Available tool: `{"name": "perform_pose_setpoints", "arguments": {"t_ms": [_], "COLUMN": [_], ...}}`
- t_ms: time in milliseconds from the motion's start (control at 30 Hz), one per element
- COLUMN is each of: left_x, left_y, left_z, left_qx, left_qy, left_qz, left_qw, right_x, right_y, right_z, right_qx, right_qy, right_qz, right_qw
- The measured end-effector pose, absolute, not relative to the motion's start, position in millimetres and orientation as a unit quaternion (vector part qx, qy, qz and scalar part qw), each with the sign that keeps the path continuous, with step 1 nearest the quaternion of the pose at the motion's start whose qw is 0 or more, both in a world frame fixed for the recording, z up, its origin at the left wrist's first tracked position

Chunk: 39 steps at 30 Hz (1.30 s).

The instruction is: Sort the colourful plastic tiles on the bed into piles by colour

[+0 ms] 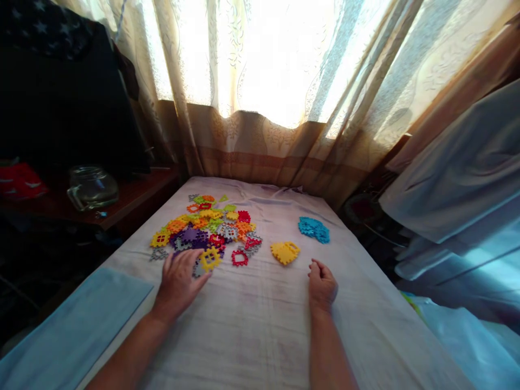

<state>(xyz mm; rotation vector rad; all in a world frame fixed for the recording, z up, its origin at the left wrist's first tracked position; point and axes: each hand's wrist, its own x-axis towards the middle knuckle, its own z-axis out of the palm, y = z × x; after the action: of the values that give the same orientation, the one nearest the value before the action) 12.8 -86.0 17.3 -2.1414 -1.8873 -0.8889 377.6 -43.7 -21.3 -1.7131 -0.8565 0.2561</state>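
My left hand (181, 281) is at the near edge of a mixed heap of plastic interlocking pieces (190, 235). Its thumb and fingers close on a yellow square interlocking piece (210, 259) with a window-like cross; a grey piece (197, 268) shows just behind the fingers. My right hand (322, 284) rests on the sheet as a loose fist, with nothing visible in it. Just beyond it lies a small pile of yellow pieces (285, 252), and farther right a pile of blue pieces (314, 229). A red frame-shaped piece (239, 258) lies between the heap and the yellow pile.
The pieces lie on a surface covered with a pale sheet (260, 325). A light blue flat panel (81, 325) lies along the left edge. On the dark side table (134, 195) stand a glass jar (92, 187) and a black screen (69, 108). Curtains (252, 141) hang behind.
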Motion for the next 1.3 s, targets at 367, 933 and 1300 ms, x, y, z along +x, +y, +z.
{"name": "perform_pose_setpoints", "arguments": {"t_ms": [367,933,1300], "left_x": [188,153,-42], "left_y": [-31,-36,-31], "left_z": [8,-9,42], "left_qx": [-0.779,-0.845,-0.669], "left_qy": [-0.545,-0.434,-0.728], "left_qz": [-0.293,-0.31,-0.141], "left_qw": [-0.098,-0.03,0.055], "right_x": [390,385,385], "right_y": [-30,-27,-30], "right_z": [-32,-20,-15], "right_qx": [-0.698,-0.731,-0.758], "right_qy": [-0.355,-0.392,-0.403], "right_qz": [0.123,0.108,0.103], "right_qw": [0.61,0.548,0.503]}}
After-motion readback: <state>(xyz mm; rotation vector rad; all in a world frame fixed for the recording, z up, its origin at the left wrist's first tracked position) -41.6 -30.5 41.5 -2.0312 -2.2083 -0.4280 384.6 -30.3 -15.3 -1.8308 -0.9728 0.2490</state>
